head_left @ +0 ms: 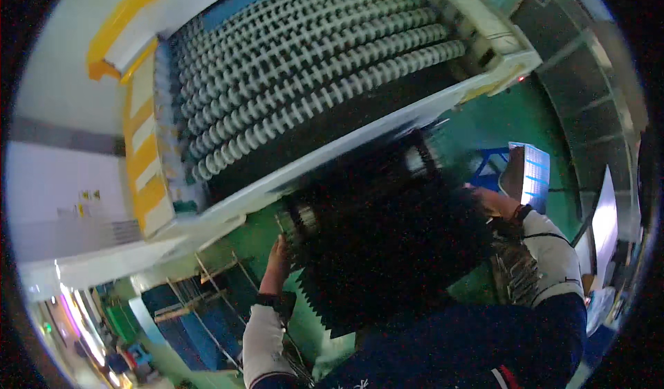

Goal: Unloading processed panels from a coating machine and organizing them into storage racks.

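Note:
Between my hands is a large black rack [391, 250] with saw-toothed edges like a row of slots; it is dark and partly smeared by motion. My left hand [276, 266] grips its left side, thumb upright along the edge and the other fingers mostly hidden. At the opposite side my right hand [492, 202] is closed on the far right part. The rack hangs in front of my body, tilted, just short of the front rail of a roller conveyor [311, 91]. What lies inside the rack is too dark to make out.
Yellow-and-white stripes mark the conveyor's left side frame [149, 147]. Beyond my right hand, a blue stand [492, 167] is beside a bright panel [535, 174]. Dark blue panels in a metal frame [200, 327] stand at lower left, on green floor. Grey cabinets [588, 77] line the right.

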`<state>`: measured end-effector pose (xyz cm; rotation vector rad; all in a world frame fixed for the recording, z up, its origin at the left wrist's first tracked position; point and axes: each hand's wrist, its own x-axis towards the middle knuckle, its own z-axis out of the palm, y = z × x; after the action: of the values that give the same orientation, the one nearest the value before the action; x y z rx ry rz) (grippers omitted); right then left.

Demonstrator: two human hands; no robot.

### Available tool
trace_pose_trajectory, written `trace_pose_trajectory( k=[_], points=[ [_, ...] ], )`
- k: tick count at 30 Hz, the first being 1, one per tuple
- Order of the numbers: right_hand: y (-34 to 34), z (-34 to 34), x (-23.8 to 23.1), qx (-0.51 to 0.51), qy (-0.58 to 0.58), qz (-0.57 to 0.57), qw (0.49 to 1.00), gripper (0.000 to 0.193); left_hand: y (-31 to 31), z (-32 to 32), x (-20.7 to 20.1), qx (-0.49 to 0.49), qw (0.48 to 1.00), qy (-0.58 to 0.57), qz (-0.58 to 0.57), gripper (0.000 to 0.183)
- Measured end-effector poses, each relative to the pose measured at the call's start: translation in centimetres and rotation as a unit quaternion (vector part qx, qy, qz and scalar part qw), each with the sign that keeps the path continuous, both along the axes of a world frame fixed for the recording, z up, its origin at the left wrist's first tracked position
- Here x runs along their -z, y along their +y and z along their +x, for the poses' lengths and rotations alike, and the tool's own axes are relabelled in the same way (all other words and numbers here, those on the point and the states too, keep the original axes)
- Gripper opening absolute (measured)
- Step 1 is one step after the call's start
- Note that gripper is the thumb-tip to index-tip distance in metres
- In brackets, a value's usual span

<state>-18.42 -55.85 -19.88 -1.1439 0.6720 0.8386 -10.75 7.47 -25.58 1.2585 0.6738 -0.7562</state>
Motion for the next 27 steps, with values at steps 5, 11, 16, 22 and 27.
trace_pose_trajectory(
  k=[5,11,16,22,27],
  points=[
    [-3.1,-0.3,-1.0,-0.062,-0.062,-0.089,0.992,0.045,-0.1,-3.3,-2.1,-0.018,0.994,-0.088,-0.069,0.054],
    [-6.6,-3.7,-0.2,0.073,-0.244,-0.245,0.935,0.051,-0.2,-16.6,0.8,-0.067,0.992,-0.061,-0.083,0.065],
    [8.1,-7.5,-14.0,-0.204,-0.449,-0.436,0.753,0.039,-3.0,-25.5,2.1,-0.135,0.982,-0.051,-0.121,0.057],
    [22.4,-13.5,-15.9,-0.467,-0.584,-0.306,0.589,0.040,-6.2,-31.4,5.4,-0.194,0.978,-0.073,-0.017,0.047],
    [25.8,-14.9,-16.2,-0.437,-0.541,-0.346,0.630,0.043,-4.5,-39.9,6.6,-0.231,0.971,-0.054,0.035,0.046]
  ],
)
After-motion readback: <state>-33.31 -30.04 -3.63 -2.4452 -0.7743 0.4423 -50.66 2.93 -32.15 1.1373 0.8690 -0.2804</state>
